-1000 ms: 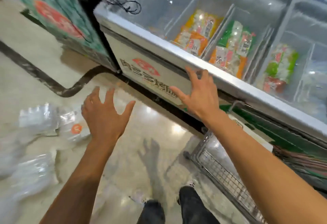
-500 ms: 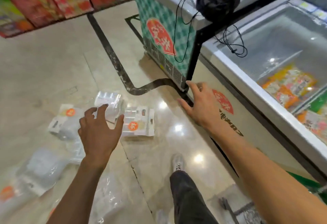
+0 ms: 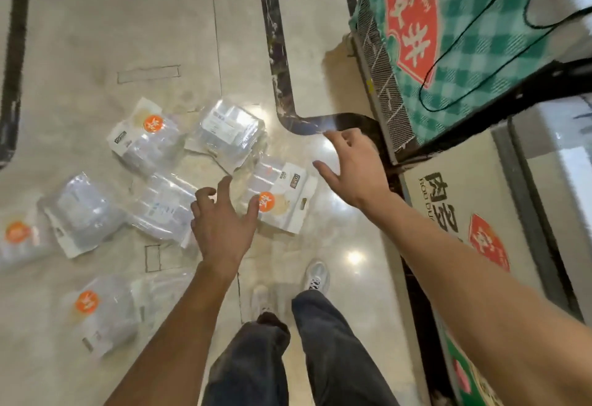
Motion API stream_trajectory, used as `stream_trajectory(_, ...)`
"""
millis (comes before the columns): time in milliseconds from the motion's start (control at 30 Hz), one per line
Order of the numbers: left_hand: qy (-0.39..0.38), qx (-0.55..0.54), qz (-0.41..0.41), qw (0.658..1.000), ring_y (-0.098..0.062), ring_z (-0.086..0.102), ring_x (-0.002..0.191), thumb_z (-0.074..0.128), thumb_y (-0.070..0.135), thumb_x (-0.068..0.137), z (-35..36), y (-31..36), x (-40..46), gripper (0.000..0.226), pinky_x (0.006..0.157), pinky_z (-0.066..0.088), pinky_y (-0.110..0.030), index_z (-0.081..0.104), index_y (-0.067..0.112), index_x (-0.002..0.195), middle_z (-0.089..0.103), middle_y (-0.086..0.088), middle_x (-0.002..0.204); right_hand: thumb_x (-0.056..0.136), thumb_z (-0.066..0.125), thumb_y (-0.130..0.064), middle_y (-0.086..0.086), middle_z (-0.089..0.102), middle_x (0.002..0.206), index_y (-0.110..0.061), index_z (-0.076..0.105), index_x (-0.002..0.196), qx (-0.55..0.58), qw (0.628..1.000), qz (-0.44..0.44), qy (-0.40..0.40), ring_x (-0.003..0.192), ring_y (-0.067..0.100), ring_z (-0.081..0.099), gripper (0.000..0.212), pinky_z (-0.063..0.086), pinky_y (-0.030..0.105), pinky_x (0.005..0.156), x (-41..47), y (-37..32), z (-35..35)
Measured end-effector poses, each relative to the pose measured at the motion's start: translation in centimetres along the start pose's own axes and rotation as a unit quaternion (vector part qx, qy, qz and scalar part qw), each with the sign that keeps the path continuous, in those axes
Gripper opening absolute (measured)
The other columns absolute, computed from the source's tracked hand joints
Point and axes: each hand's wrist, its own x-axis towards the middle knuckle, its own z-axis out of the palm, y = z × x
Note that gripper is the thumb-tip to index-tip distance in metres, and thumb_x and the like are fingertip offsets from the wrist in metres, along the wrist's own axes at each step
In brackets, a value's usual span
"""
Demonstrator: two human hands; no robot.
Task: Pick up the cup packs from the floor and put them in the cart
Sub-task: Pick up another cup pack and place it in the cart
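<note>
From the head view, seven clear cup packs lie flat and scattered on the glossy beige floor [image 3: 96,37], none of them in a hand. The nearest pack [image 3: 282,195] sits just ahead of the person's shoes, its long axis running up-left to down-right, with the white header card and orange sticker at its near end. Another pack [image 3: 229,133] lies beyond it, tilted the same way, label side up. A third [image 3: 145,138] lies to the left with its orange sticker at the far end. A fourth [image 3: 165,208] sits under the left hand's fingertips in the picture; whether they touch it cannot be told. Three more packs [image 3: 81,213], [image 3: 19,235] and [image 3: 102,312] trail off to the left and nearer.

The left hand [image 3: 221,226] hovers palm down, fingers [image 3: 224,186] spread and loosely bent, holding nothing. The right hand [image 3: 355,168] reaches forward above the floor, fingers spread and empty too. A green checked freezer cabinet [image 3: 464,53] stands at the right.
</note>
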Motion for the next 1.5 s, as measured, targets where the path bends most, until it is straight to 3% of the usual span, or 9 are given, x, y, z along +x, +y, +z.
stream_trajectory(300,-0.047,-0.020,-0.065,0.997,-0.043,0.053,0.115,0.065,0.059,0.093,24.7,-7.3,10.5,0.063,0.084,0.052,-0.050,0.054,0.025,0.146,0.053,-0.018,0.131,0.096,0.058,-0.059,0.016,0.049,0.138,-0.026,0.042,0.152,-0.057,0.989,-0.054,-0.125,0.117,0.036,0.055,0.067,0.051,0.046,0.092,12.2,5.8,23.6)
stream_trajectory(467,-0.092,-0.023,-0.126,0.988,-0.039,0.049,0.113,0.060,0.061,0.095,38.3,-14.7,14.2,0.068,0.081,0.043,-0.040,0.045,0.027,0.151,0.043,-0.015,0.127,0.095,0.056,-0.064,0.017,0.034,0.152,-0.038,0.022,0.160,-0.135,0.957,-0.087,-0.243,0.130,0.039,0.046,0.078,0.046,0.048,0.100,15.9,10.1,39.2)
stream_trajectory(600,-0.113,-0.056,-0.185,0.975,-0.042,0.049,0.117,0.060,0.064,0.094,46.4,-18.8,16.9,0.075,0.101,0.044,-0.045,0.035,0.033,0.158,0.036,-0.027,0.138,0.092,0.058,-0.066,0.018,0.031,0.156,-0.041,0.022,0.161,-0.140,0.947,-0.094,-0.274,0.136,0.041,0.042,0.081,0.044,0.052,0.105,19.3,12.1,47.5)
stream_trajectory(733,-0.138,-0.152,-0.317,0.926,-0.048,0.043,0.133,0.060,0.081,0.082,52.2,-20.4,19.3,0.097,0.112,0.043,-0.047,0.007,0.057,0.158,0.019,-0.034,0.158,0.082,0.062,-0.078,0.018,0.023,0.163,-0.050,0.019,0.161,-0.098,0.956,-0.065,-0.269,0.145,0.043,0.033,0.093,0.038,0.054,0.114,23.1,12.8,52.9)
stream_trajectory(833,-0.128,-0.215,-0.322,0.913,-0.050,0.046,0.133,0.062,0.090,0.070,54.3,-20.9,20.1,0.110,0.111,0.044,-0.054,-0.016,0.072,0.147,0.013,-0.037,0.159,0.073,0.061,-0.088,0.020,0.019,0.164,-0.059,0.005,0.158,-0.114,0.948,-0.077,-0.286,0.146,0.044,0.031,0.106,0.035,0.061,0.114,25.1,12.5,56.2)
stream_trajectory(1033,-0.073,-0.284,-0.295,0.909,-0.043,0.050,0.128,0.073,0.080,0.073,55.5,-21.9,19.8,0.114,0.111,0.044,-0.059,-0.012,0.070,0.149,0.025,-0.023,0.148,0.059,0.056,-0.099,0.023,0.032,0.150,-0.062,0.002,0.156,-0.086,0.968,-0.069,-0.226,0.120,0.045,0.048,0.117,0.051,0.056,0.093,25.2,12.9,59.0)
stream_trajectory(1200,-0.006,-0.303,-0.274,0.913,-0.011,0.054,0.111,0.086,0.062,0.072,53.2,-21.5,19.9,0.104,0.104,0.046,-0.032,0.022,0.062,0.154,0.030,-0.007,0.141,0.060,0.065,-0.093,0.020,0.042,0.133,-0.058,0.011,0.158,-0.037,0.979,0.003,-0.199,0.110,0.039,0.052,0.118,0.051,0.051,0.094,22.9,12.5,57.3)
stream_trajectory(1400,-0.022,-0.254,-0.208,0.945,-0.015,0.056,0.109,0.081,0.069,0.073,45.7,-19.0,17.9,0.088,0.073,0.041,-0.008,0.036,0.059,0.148,0.035,-0.003,0.137,0.063,0.056,-0.098,0.023,0.046,0.133,-0.055,0.012,0.159,0.010,0.986,0.108,-0.127,0.114,0.041,0.052,0.114,0.047,0.049,0.102,15.4,12.3,50.5)
stream_trajectory(1500,-0.030,-0.241,-0.155,0.957,-0.015,0.054,0.110,0.082,0.068,0.073,40.8,-15.1,17.2,0.086,0.076,0.042,-0.010,0.039,0.057,0.147,0.037,-0.003,0.136,0.065,0.054,-0.098,0.023,0.049,0.131,-0.056,0.006,0.159,0.023,0.983,0.150,-0.099,0.113,0.039,0.053,0.113,0.047,0.047,0.102,13.1,11.9,44.0)
